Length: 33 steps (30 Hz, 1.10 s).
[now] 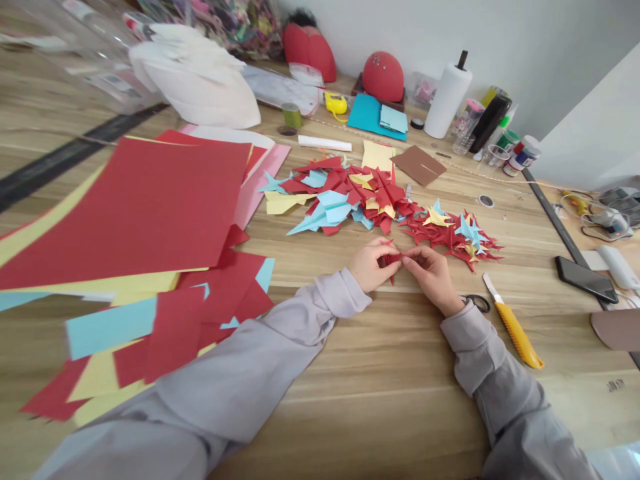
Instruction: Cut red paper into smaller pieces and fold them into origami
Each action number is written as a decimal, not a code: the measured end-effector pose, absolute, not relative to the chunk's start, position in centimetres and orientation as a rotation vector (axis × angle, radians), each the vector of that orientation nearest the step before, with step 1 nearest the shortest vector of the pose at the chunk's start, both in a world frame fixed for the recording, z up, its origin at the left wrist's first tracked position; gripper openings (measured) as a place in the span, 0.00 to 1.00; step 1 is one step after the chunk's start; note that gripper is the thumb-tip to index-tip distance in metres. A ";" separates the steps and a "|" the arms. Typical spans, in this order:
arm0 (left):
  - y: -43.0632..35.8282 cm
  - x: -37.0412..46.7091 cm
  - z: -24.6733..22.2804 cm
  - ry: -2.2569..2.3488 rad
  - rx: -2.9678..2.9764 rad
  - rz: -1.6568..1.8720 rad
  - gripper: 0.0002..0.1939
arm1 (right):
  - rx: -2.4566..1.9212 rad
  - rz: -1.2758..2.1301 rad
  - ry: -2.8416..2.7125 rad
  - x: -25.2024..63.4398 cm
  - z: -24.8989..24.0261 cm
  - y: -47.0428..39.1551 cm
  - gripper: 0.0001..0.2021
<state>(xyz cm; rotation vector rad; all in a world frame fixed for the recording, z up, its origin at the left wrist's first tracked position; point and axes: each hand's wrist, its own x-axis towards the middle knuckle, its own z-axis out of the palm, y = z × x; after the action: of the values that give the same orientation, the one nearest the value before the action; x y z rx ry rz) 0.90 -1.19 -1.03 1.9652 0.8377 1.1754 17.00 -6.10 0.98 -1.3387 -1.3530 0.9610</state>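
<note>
Between my two hands is a small folded red paper piece (392, 259) with pointed ends. My left hand (371, 265) is closed around its left side, and the fingers hide part of it. My right hand (431, 275) pinches its right edge between thumb and fingertips. Just beyond my hands lies a heap of folded paper planes (334, 208) in red, blue and yellow. A second heap of smaller spiky folded paper pieces (445, 232), mostly red, sits beyond my right hand. Beside my right wrist are a yellow-handled utility knife (517, 333) and partly covered scissors (479, 303).
Large red paper sheets (135, 207) and cut paper pieces (175, 330) cover the left side. A yellow tape measure (335, 103), a blue paper stack (373, 117) and a paper towel roll (449, 100) stand farther back. A black phone (586, 280) lies at right.
</note>
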 end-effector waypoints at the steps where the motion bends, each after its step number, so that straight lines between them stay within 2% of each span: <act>1: -1.2 0.9 -1.0 0.846 1.961 1.172 0.06 | -1.340 0.963 -1.349 17.0 1.0 -6.1 0.15; 6: -1.2 0.7 -0.7 0.863 1.906 1.121 0.12 | -1.363 0.944 -1.381 17.0 1.3 -6.2 0.15; 16: -0.9 0.9 -0.9 0.889 1.705 1.224 0.08 | -1.373 0.914 -1.531 16.4 1.2 -6.4 0.11; 26: -1.4 0.6 -0.2 0.649 1.371 1.109 0.18 | -1.307 0.960 -1.090 17.3 1.6 -5.8 0.12; 33: -1.3 0.8 -0.1 0.716 1.340 1.099 0.16 | -1.243 1.050 -0.904 17.3 2.1 -5.6 0.14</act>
<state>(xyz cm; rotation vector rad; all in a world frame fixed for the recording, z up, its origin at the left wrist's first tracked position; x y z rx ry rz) 0.81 -1.32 -0.09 1.3401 0.7161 1.0993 17.31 -5.59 2.11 -1.2426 -0.9041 1.0496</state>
